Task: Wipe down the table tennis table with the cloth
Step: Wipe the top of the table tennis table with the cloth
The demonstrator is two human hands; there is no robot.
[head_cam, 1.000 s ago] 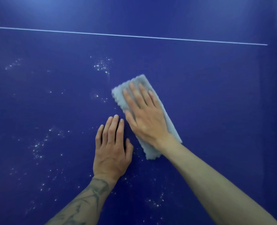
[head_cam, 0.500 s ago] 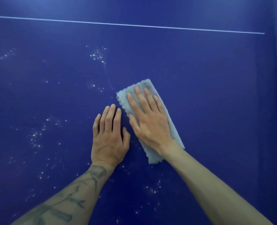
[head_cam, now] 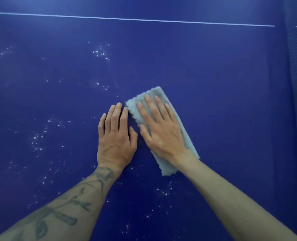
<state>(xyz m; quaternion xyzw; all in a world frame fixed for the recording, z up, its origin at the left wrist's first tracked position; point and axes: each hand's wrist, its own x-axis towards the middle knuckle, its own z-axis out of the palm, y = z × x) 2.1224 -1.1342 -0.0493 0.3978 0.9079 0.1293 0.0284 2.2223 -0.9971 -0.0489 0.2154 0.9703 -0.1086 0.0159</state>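
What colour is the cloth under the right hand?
Pale grey-blue, seen in the head view: the cloth lies flat under the right hand.

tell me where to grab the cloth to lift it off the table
Probably the near end of the cloth, which pokes out uncovered past the right hand pressing it flat. Pinch that edge from above on the near side; the left hand lies close.

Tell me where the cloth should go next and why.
Probably slide the cloth left, lifting the left hand out of its way: white specks dot the table left of it, while the right hand presses it flat.
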